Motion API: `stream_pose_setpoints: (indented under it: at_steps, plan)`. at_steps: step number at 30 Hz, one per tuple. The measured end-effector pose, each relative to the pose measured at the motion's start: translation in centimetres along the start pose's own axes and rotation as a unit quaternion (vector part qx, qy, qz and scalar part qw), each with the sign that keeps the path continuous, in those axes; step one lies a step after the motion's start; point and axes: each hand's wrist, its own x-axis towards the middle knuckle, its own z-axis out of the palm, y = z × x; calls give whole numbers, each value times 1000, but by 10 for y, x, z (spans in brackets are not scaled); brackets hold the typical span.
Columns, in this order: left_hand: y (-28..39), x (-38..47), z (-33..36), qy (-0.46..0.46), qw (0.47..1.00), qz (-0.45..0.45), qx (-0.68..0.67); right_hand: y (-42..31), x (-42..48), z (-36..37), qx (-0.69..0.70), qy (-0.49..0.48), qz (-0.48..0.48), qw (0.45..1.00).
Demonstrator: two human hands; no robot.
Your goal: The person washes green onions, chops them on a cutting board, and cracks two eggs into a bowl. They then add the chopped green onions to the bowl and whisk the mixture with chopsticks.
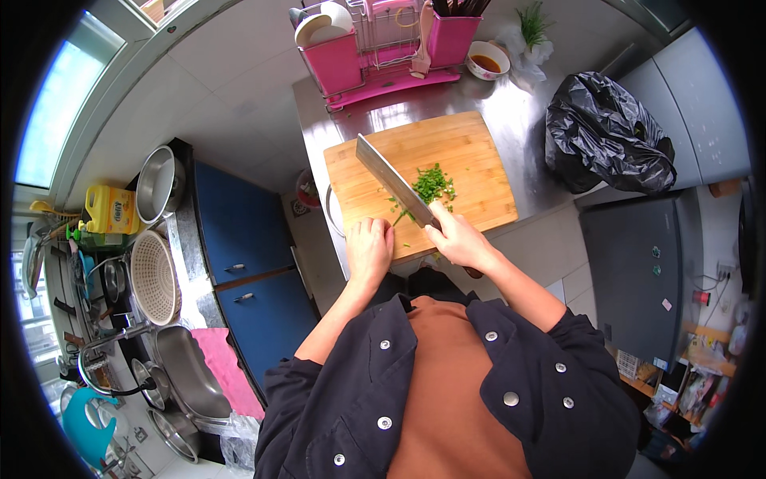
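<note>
My right hand is closed around the handle of a broad kitchen cleaver, whose blade slants up and left across a wooden cutting board. Chopped green herbs, perhaps scallions, lie in a small heap to the right of the blade. At the board's lower left edge, my left hand rests with fingers curled, by a thin green stalk that reaches towards the blade. Whether its fingertips pinch the stalk is hidden.
The board lies on a stainless steel counter. Behind it stand a pink utensil rack and a bowl of brown liquid. A black plastic bag is at right. A sink and a woven-look basket are at left.
</note>
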Motion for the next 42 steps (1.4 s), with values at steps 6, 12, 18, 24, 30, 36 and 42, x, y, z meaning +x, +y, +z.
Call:
stream_pose_setpoints:
  at_steps: [6,12,18,24,30,36,42]
  plan:
    - [-3,-1,0,-6,1000,3,4,-3,-1,2,-19,-28,5,999]
    - [-3,1,-1,-7,1000,-1,4,0,2,5,-35,-49,-8,998]
    - [-4,0,-2,-17,1000,-9,-10,5,2,11,-13,-8,-82,997]
    - [-3,3,-3,-15,999,-14,-47,-2,5,4,77,-30,-15,996]
    - [3,-9,-12,-78,987,86,-110,-6,-4,-21,124,-14,27,992]
    - [3,1,2,-67,994,16,-86,-8,-14,-29,87,-35,48,994]
    - [1,1,-2,-24,994,-53,-92,-6,-19,-18,38,-38,9,999]
